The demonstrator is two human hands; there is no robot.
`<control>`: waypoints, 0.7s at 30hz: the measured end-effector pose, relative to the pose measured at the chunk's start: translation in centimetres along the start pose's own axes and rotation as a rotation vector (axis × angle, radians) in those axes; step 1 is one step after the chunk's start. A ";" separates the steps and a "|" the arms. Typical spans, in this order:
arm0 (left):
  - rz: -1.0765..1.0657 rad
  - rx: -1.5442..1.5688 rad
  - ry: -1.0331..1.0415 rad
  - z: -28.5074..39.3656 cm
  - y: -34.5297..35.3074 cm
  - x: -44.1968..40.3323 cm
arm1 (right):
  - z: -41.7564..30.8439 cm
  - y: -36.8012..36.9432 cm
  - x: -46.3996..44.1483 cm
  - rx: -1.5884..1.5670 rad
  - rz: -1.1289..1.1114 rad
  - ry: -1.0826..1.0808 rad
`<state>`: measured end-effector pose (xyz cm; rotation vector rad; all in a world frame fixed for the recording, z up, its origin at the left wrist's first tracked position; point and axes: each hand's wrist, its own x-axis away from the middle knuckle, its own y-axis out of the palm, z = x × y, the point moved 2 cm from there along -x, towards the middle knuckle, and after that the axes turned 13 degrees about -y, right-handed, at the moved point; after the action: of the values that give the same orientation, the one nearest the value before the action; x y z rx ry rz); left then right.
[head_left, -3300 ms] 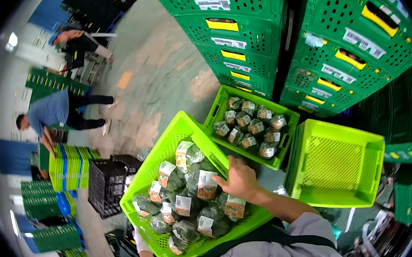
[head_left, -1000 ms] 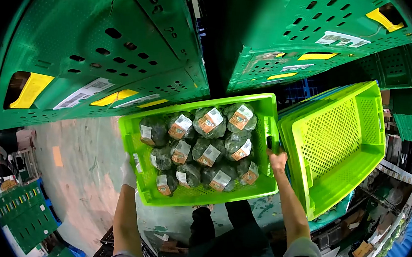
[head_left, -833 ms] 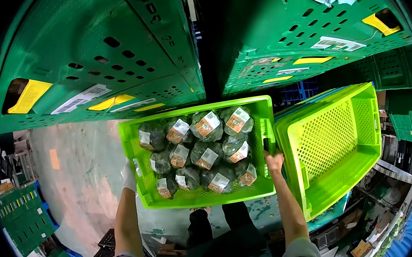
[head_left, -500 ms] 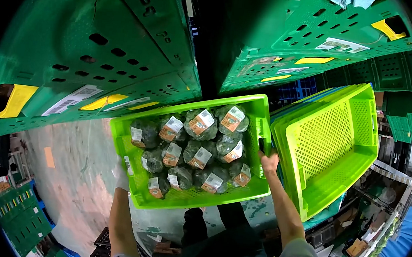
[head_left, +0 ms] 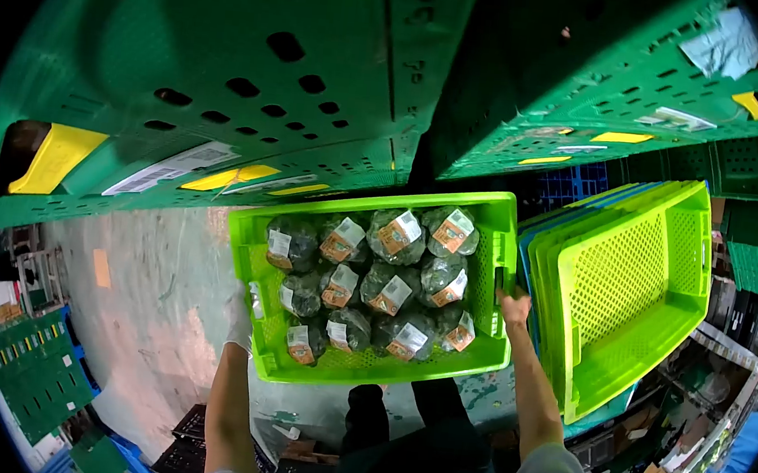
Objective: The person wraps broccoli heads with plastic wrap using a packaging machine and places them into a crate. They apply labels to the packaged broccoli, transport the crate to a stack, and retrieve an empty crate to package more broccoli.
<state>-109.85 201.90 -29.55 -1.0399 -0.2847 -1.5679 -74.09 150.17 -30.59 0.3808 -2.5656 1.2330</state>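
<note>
A lime-green crate (head_left: 385,377) is held level in front of my body, with several dark green, round vegetables (head_left: 397,238) in clear film and white-and-orange labels in it. My right hand (head_left: 514,309) is closed round the handle opening at its right end. At the left end, my left hand (head_left: 240,319), which looks pale and gloved, grips the other handle; pale fingertips show through the slot. Most of the left fingers are hidden by the crate wall.
Large green crates (head_left: 227,115) with yellow handles (head_left: 59,159) rise along the far side, close to the held crate. To the right stands a stack of lime-green crates (head_left: 617,293). Below is a worn floor (head_left: 146,324). Black crates (head_left: 184,449) sit lower left.
The held crate and both hands sit slightly farther right in view. The tall green crates fill more of the upper view, and the stack at right has shifted right. Both grips stay the same.
</note>
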 end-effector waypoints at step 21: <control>-0.015 0.112 0.002 0.6 1.5 3.3 | -1.3 -2.1 1.1 -0.240 0.106 -0.044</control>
<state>-108.06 199.64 -27.27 -0.9511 -0.3756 -1.5480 -74.20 149.77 -27.89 0.2258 -2.7622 0.9419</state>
